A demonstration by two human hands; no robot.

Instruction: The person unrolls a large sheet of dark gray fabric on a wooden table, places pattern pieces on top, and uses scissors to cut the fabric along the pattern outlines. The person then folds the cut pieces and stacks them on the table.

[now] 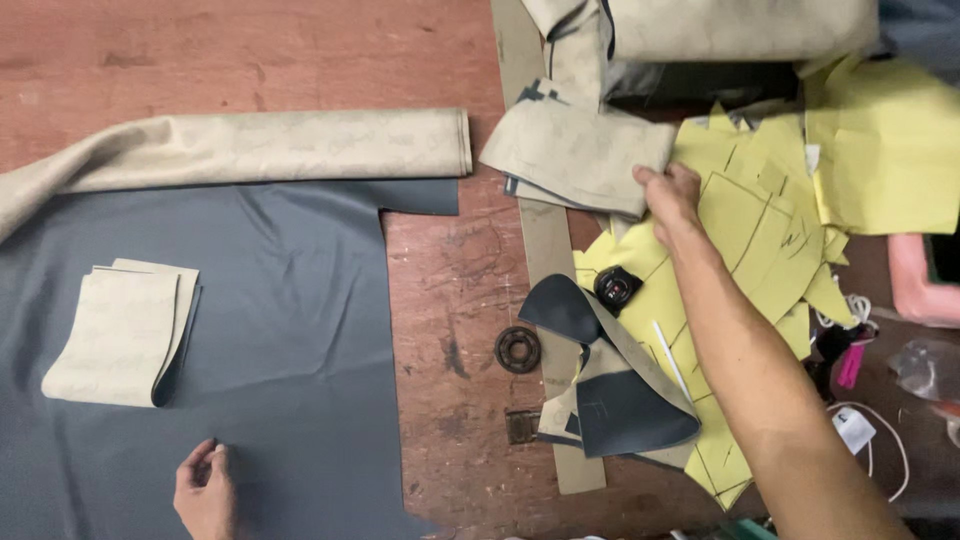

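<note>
My right hand (668,200) reaches forward and grips the near edge of a stack of cut beige fabric pieces (575,150), lying partly over yellow paper patterns (745,215). My left hand (205,490) rests on the dark grey fabric sheet (290,330) at the lower left, fingers pinched together with nothing clearly in them. A small folded pile of beige pieces (120,335) lies on the grey sheet just beyond the left hand.
A rolled beige edge (260,148) runs along the top of the grey sheet. Dark cut scraps (620,410), a black ring (518,349), a round black object (617,287) and a long beige strip (545,250) lie on the wooden table. A pink tray (915,285) and cords sit right.
</note>
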